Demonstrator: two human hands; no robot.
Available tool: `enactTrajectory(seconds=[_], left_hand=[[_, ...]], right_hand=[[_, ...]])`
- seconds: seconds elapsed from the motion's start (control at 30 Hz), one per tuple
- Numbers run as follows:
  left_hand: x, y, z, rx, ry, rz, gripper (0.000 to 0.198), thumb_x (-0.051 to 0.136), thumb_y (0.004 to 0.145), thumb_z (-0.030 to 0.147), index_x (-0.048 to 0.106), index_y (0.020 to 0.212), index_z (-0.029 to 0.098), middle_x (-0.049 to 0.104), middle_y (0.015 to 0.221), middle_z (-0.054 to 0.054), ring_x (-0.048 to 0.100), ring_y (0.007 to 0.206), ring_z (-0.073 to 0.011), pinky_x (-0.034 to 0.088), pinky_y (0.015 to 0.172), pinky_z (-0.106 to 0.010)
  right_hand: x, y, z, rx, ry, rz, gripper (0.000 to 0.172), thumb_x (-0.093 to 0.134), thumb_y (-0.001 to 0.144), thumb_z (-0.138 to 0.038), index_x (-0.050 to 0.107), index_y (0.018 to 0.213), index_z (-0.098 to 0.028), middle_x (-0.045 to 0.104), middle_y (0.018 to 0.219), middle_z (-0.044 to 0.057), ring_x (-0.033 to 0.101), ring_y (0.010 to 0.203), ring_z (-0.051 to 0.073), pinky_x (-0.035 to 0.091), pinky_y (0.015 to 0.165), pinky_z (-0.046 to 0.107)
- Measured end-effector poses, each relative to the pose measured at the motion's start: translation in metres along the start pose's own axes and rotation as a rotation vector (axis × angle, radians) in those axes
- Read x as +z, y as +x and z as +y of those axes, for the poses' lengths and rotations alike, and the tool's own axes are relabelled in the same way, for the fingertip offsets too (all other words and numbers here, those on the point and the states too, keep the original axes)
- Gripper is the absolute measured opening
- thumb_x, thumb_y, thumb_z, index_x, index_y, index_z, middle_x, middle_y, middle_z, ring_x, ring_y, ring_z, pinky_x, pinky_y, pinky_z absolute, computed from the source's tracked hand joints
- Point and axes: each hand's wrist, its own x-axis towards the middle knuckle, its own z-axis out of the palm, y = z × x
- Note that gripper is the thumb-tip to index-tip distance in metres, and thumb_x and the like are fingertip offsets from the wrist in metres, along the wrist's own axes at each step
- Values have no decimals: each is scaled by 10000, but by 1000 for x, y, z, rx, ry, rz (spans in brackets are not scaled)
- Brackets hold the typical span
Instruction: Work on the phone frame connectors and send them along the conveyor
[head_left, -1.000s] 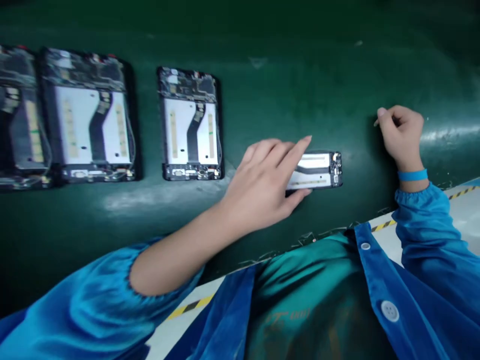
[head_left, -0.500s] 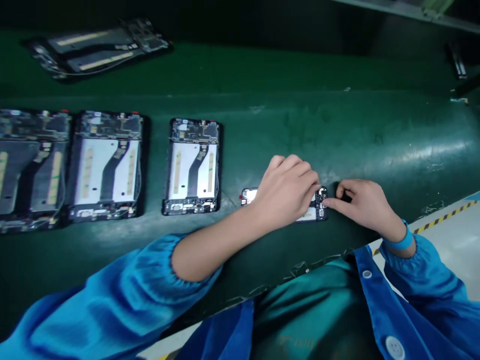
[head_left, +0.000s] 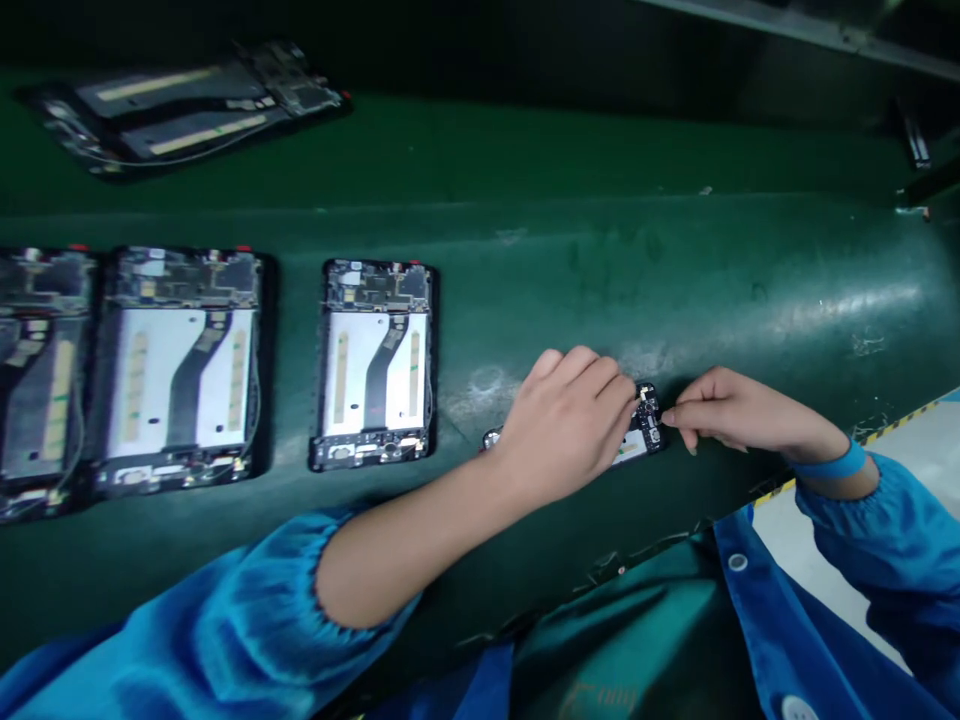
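Observation:
An opened phone (head_left: 652, 425) lies sideways on the green mat, its bare circuit parts facing up. My left hand (head_left: 566, 425) covers most of it, palm down, with fingers bent and pressed together near the phone's right end. What those fingertips hold, if anything, is hidden. At that same end, my right hand (head_left: 731, 408) is closed in a pinch, thumb and forefinger at the phone's edge. Anything in this pinch is too small to make out. A blue band (head_left: 832, 462) circles my right wrist.
Another opened phone (head_left: 379, 365) lies left of my hands. Two more (head_left: 184, 370) sit side by side farther left, one cut off by the view's edge. One phone (head_left: 187, 105) lies slanted at the back. A small dark object (head_left: 915, 140) is at the far right.
My right hand's fingers have drawn together into a pinch at the phone's end. Under my left hand the phone appears slightly more tilted. The camera view has shifted a little.

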Motion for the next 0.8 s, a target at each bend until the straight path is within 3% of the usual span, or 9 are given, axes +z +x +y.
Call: enactTrajectory(seconds=[0.1, 0.37, 0.8], left_hand=[[-1, -1, 2, 5, -23, -1, 271, 475, 1028, 260, 674, 867, 169, 645, 809, -66, 541, 835, -247, 345, 691, -395], [1, -1, 0, 10, -100, -13, 273, 478, 1017, 249, 676, 849, 161, 648, 803, -58, 554, 846, -243, 358, 711, -396], [0, 1, 0, -35, -185, -76, 268, 469, 1016, 242, 669, 851, 173, 642, 804, -53, 532, 831, -224, 343, 725, -377]], right_hand=[[0, 10, -8, 91, 119, -27, 347, 606, 913, -324, 704, 616, -174, 488, 431, -34, 362, 327, 77, 268, 329, 195], [7, 19, -5, 89, 264, -63, 341, 600, 921, -225, 694, 602, -145, 688, 550, 58, 512, 339, 87, 394, 342, 146], [11, 25, 0, 92, 299, -7, 357, 578, 908, -168, 675, 565, -148, 690, 544, 56, 506, 315, 85, 409, 314, 141]])
